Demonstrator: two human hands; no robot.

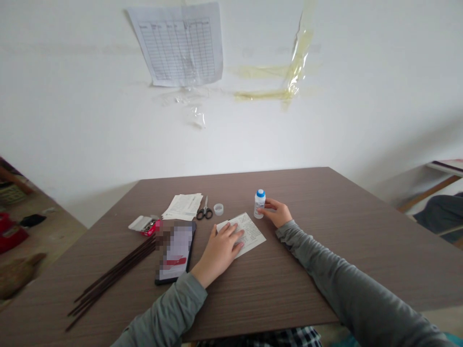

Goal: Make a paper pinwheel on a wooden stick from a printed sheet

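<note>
My left hand (226,248) lies flat with fingers spread on a square sheet of printed paper (251,235), covering its left part. To the right, my right hand (278,212) has its thumb and fingers around a small white bottle (259,205) with a blue cap (260,193). The bottle stands upright just beyond the sheet's far right side. Between the bottle and a pair of scissors (205,210) sits a small clear round cap or cup (218,209). The scissors have black handles, with blades pointing away.
A stack of printed paper squares (182,206) lies at the back left. Nearer are an open red and white box (146,225), a phone (177,253) and several long dark sticks (115,277). The brown table (343,231) meets a white wall (108,120). A person's leg (439,217) shows at right.
</note>
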